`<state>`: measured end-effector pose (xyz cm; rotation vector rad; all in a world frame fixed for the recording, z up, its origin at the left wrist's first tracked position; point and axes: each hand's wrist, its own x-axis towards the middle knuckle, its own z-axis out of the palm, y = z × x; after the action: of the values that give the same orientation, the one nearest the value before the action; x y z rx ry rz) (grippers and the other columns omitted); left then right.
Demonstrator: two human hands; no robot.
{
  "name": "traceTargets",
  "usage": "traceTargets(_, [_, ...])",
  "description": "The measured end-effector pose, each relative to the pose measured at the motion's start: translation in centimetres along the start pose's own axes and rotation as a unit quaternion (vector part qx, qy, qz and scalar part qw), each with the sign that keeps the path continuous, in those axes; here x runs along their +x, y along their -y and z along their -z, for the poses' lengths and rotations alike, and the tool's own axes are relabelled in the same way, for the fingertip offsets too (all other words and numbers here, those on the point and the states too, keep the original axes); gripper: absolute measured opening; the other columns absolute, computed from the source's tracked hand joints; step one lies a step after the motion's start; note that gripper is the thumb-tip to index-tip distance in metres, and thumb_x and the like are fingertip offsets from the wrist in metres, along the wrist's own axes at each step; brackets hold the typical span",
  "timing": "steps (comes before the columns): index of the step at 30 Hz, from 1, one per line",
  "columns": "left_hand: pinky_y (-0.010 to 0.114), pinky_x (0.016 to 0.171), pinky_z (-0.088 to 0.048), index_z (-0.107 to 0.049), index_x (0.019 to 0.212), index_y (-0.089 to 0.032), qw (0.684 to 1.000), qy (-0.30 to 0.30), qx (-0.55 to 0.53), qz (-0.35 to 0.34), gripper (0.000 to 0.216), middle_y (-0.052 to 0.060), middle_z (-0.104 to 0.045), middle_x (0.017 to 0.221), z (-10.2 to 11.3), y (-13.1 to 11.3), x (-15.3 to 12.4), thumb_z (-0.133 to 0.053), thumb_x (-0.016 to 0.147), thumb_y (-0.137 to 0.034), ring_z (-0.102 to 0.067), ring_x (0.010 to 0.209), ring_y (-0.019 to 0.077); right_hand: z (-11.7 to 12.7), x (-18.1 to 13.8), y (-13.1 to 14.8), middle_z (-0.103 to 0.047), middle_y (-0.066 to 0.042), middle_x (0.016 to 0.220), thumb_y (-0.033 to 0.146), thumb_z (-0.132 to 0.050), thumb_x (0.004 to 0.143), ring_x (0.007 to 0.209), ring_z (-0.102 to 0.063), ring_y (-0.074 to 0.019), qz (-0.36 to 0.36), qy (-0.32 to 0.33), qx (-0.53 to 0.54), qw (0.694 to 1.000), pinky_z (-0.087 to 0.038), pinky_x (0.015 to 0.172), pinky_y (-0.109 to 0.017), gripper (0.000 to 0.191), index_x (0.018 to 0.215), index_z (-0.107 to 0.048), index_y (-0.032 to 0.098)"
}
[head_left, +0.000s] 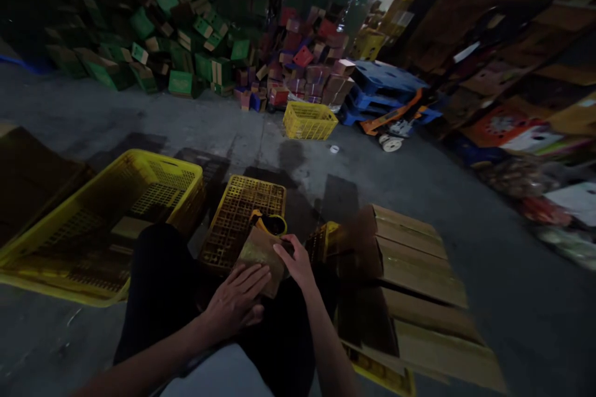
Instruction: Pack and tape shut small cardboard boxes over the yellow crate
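My left hand [237, 301] lies flat on a small brown cardboard piece [258, 252] resting over my lap. My right hand [294, 260] grips the far right edge of the same cardboard. Just beyond it sits a yellow and black tape dispenser [269, 222] on an upturned yellow crate [237, 214]. My dark-clad knee [161, 279] rises to the left of the hands.
A large yellow mesh crate [100, 223] stands at the left. Flattened brown cartons [410, 273] are stacked at my right. Farther off are another yellow crate [310, 120], blue pallets [382, 87], a pallet jack [395, 124], and heaps of green and red boxes [186, 31].
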<state>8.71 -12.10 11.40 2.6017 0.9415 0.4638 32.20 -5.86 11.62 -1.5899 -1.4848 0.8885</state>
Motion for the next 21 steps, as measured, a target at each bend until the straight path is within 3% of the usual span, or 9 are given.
traceTargets(6, [0.041,0.119,-0.031,-0.022,0.162,-0.023,0.995,-0.070,0.039,0.058,0.068,0.007,-0.041,0.161,0.2,1.5,-1.0,-0.050,0.102,-0.038,-0.038,0.147,0.0236,0.3,-0.5,0.2,-0.070,-0.008,0.128,0.050,-0.063,0.091,0.118,-0.064,-0.0268,0.045,-0.003,0.001,0.999,-0.049,0.105,-0.045,0.045,0.128,-0.066,0.024])
traceTargets(8, [0.040,0.118,-0.032,-0.026,0.161,-0.022,0.995,-0.069,0.040,0.064,0.068,0.008,-0.041,0.161,0.3,1.5,-0.6,-0.051,0.102,-0.045,-0.038,0.147,0.0246,0.6,-1.3,0.5,-0.059,-0.008,0.146,0.045,-0.060,0.094,0.134,-0.055,-0.0285,0.100,-0.008,-0.039,0.994,-0.044,0.113,-0.049,0.049,0.140,-0.059,0.026])
traceTargets(11, [0.043,0.117,-0.031,-0.034,0.158,-0.026,0.994,-0.072,0.040,0.071,0.068,0.008,-0.039,0.162,0.5,1.7,0.3,-0.053,0.100,-0.053,-0.038,0.147,0.0272,1.4,-3.5,0.1,-0.048,-0.004,0.156,0.036,-0.052,0.100,0.150,-0.034,-0.0302,0.163,0.026,-0.177,0.970,-0.038,0.118,-0.055,0.050,0.149,-0.051,0.031])
traceTargets(14, [0.045,0.115,-0.033,-0.033,0.158,-0.029,0.995,-0.080,0.036,0.049,0.069,0.008,-0.035,0.164,0.3,2.6,0.9,-0.054,0.098,-0.057,-0.037,0.147,0.0292,1.8,-5.8,-2.0,-0.047,-0.001,0.156,0.034,-0.052,0.099,0.147,-0.038,-0.0328,0.218,0.063,-0.283,0.932,-0.043,0.115,-0.056,0.055,0.154,-0.043,0.036])
traceTargets(17, [0.041,0.111,-0.038,-0.023,0.162,-0.027,0.997,-0.075,0.031,0.020,0.077,0.009,-0.033,0.165,-0.4,3.7,1.0,-0.051,0.098,-0.061,-0.036,0.148,0.0301,1.6,-6.7,-4.6,-0.051,-0.003,0.152,0.039,-0.060,0.095,0.133,-0.057,-0.0329,0.301,0.071,-0.321,0.895,-0.055,0.103,-0.047,0.071,0.159,-0.030,0.037])
traceTargets(21, [0.043,0.110,-0.039,-0.013,0.164,-0.025,0.998,-0.052,0.027,0.014,0.090,0.012,-0.028,0.166,-1.4,4.5,0.9,-0.055,0.094,-0.063,-0.033,0.149,0.0332,0.9,-6.2,-5.1,-0.049,-0.005,0.151,0.042,-0.067,0.091,0.130,-0.059,-0.0336,0.336,0.081,-0.335,0.877,-0.057,0.102,-0.045,0.081,0.160,-0.025,0.033])
